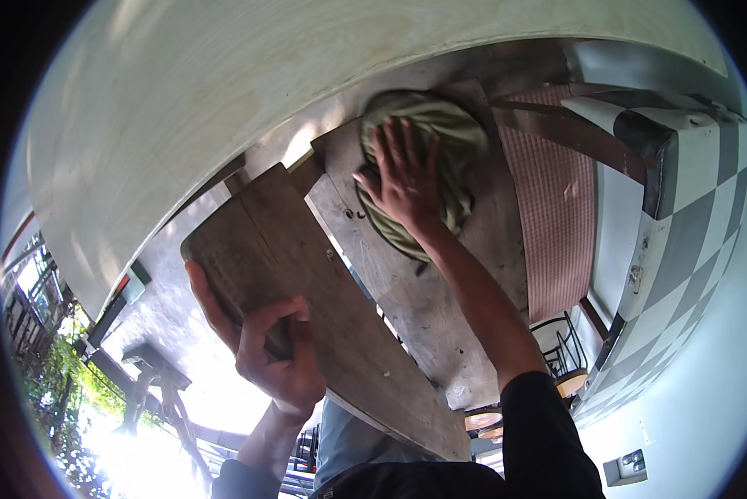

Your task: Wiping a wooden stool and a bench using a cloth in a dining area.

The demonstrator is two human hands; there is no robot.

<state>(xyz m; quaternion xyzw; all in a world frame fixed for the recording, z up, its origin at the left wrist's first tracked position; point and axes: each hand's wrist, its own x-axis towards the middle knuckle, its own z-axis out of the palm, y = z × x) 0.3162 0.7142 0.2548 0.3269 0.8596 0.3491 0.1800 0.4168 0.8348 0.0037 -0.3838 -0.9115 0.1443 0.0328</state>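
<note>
My right hand (406, 175) lies flat, fingers spread, on a crumpled green cloth (461, 137) with a dark edge. Under the cloth is a worn wooden tabletop (423, 320). My left hand (278, 358) is at the left edge of a second wooden board (265, 224), which slants across the view nearer to me. One of its fingers stretches along that edge, while the forefinger and thumb curl toward each other over the board. Whether anything small sits between them cannot be made out.
A large pale curved panel (224, 83) spans the top. To the right are a reddish woven mat (552, 200) and a grey-and-white checkered counter (697, 200). Stools with round wooden seats (483, 418) stand below the tabletop. Plants (57, 374) and bright light fill the left.
</note>
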